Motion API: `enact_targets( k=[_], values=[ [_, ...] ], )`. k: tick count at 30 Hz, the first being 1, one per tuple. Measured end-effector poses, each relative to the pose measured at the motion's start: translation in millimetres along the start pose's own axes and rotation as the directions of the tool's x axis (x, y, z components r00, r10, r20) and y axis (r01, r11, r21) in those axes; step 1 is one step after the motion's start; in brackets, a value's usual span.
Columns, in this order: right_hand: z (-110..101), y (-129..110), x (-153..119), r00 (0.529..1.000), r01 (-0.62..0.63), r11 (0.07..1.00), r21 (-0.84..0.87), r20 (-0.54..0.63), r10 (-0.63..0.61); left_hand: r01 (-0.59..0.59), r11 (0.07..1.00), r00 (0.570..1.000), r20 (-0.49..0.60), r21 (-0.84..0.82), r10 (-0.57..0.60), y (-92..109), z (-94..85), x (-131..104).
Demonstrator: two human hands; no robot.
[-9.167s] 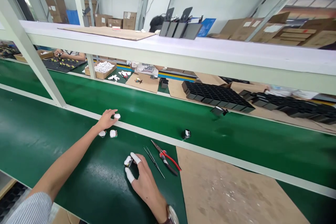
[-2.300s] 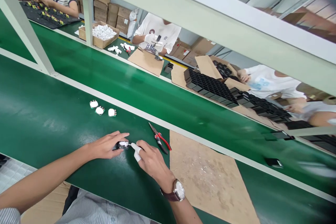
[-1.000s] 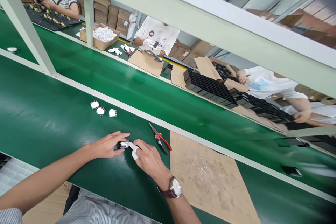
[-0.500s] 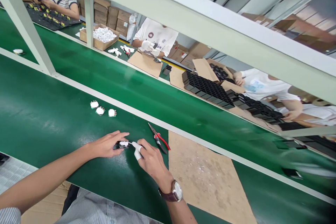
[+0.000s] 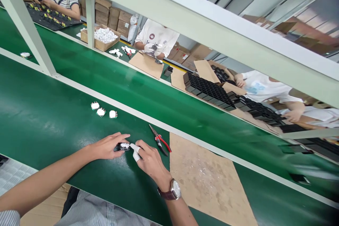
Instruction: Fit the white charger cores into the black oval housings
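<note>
Left hand [image 5: 108, 146]: I'm keeping its grip clamped on the black case [image 5: 124, 146], over the green surface [image 5: 53, 113]. Right hand [image 5: 152, 160]: fingertips are meeting the case's right end; I'm not managing to tell whether that grip is pinching anything. Pliers [image 5: 158, 138] are lying near, beside cardboard [image 5: 203, 173].

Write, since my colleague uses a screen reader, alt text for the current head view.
A person's left hand holds a small black case; the right hand, wearing white finger covers, is at its edge. Three white-topped parts and pliers lie on the green bench; co-workers are opposite.
</note>
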State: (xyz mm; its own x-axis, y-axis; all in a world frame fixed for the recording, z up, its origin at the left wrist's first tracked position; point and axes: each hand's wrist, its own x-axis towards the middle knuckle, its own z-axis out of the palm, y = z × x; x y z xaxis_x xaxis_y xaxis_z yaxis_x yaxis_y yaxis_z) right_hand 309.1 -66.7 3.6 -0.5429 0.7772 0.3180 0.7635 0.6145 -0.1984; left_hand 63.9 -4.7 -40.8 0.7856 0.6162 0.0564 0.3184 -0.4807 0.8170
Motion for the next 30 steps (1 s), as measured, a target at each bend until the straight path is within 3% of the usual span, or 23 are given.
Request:
enact_targets(
  k=[18, 24, 30],
  values=[
    [0.6, 1.8, -4.5, 0.999, -0.034, 0.999, -0.001, -0.006, 0.034, 0.007, 1.000, 1.000, 0.002, 0.000, -0.007, -2.1, 0.8, 0.2],
    [3.0, -1.5, -2.4, 0.999, 0.002, 0.999, -0.047, 0.038, 0.000, -0.008, 1.000, 1.000, -0.003, -0.014, 0.008, -2.6, 1.1, 0.0],
    [-8.6, -5.5, -6.0, 0.999, -0.029, 0.990, -0.140, 0.039, 0.034, 0.016, 1.000, 1.000, -0.012, -0.019, -0.016, -3.2, 2.2, -2.1]
  ],
)
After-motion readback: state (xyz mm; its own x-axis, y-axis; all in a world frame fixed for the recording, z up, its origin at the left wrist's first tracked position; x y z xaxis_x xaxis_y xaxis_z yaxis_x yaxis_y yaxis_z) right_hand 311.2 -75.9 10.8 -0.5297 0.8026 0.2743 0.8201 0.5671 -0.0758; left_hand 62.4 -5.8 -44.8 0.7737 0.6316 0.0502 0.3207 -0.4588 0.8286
